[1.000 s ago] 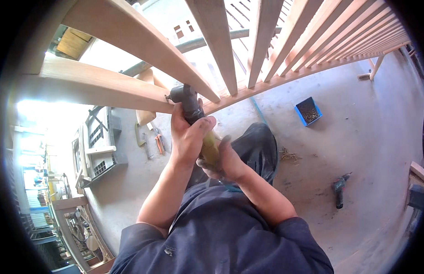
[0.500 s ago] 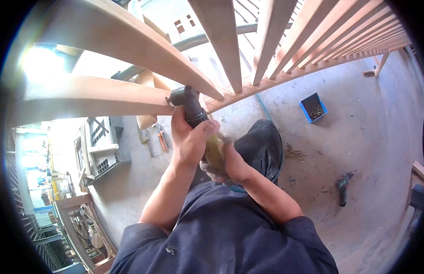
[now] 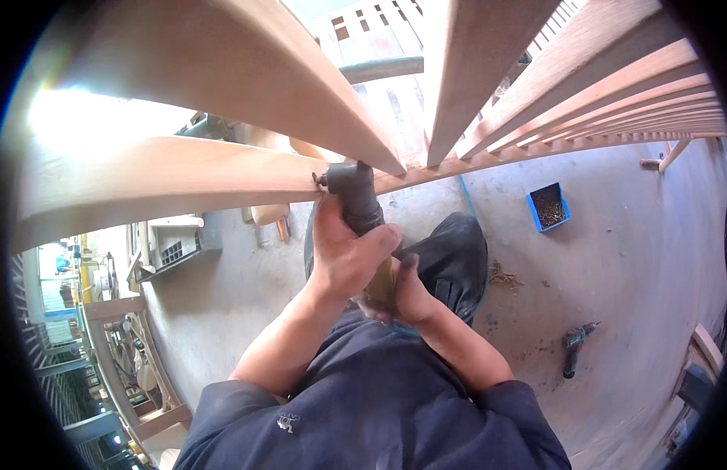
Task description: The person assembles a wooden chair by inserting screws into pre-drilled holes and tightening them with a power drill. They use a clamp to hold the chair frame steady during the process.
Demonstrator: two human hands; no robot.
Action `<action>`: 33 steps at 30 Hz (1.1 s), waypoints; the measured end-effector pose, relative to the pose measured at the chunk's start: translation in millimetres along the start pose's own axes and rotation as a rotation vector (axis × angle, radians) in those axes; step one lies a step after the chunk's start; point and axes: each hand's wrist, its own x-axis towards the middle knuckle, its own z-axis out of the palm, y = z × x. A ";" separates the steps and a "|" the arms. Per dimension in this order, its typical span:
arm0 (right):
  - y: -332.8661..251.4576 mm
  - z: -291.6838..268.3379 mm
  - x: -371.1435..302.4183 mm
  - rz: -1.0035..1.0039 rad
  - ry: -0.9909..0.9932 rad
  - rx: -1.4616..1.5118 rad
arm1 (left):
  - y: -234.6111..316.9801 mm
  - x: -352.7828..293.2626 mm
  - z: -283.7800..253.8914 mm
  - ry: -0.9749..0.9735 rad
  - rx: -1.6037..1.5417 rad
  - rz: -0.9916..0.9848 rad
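Observation:
Both my hands are closed round a right-angle power tool (image 3: 362, 205) with a black angled head and a dull yellow-green body. My left hand (image 3: 349, 254) wraps the neck just below the head, thumb laid across it. My right hand (image 3: 406, 294) grips the lower body, close to my belly. A small fitting on the head points left, at the end of a pale wooden slat (image 3: 191, 176); whether it touches the wood I cannot tell. That slat meets a long wooden rail (image 3: 465, 162), from which several more slats rise.
A blue box (image 3: 549, 207) of small screws stands on the floor to the right. Loose screws (image 3: 502, 274) lie nearer my leg, with a cordless drill (image 3: 573, 348) further right. Pliers (image 3: 283, 229) and a grey crate (image 3: 179, 247) are at the left.
The slats loom larger and the view has shifted. My hands and the tool appear a little further right and lower, both grips kept. The tool's head still sits by the same slat's end.

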 end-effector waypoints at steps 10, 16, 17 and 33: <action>0.2 0.3 -4.9 0.042 0.017 0.002 | 2.2 0.3 0.7 -0.009 0.015 0.040; -7.5 3.7 -7.1 0.108 0.080 -0.050 | 5.6 0.3 3.3 0.030 0.141 0.111; -8.3 2.8 -7.7 0.109 0.065 -0.061 | 4.7 0.2 3.4 0.054 0.160 0.117; 5.8 1.5 -22.1 -0.063 -0.012 -0.058 | 22.0 -3.1 9.2 0.076 0.067 -0.027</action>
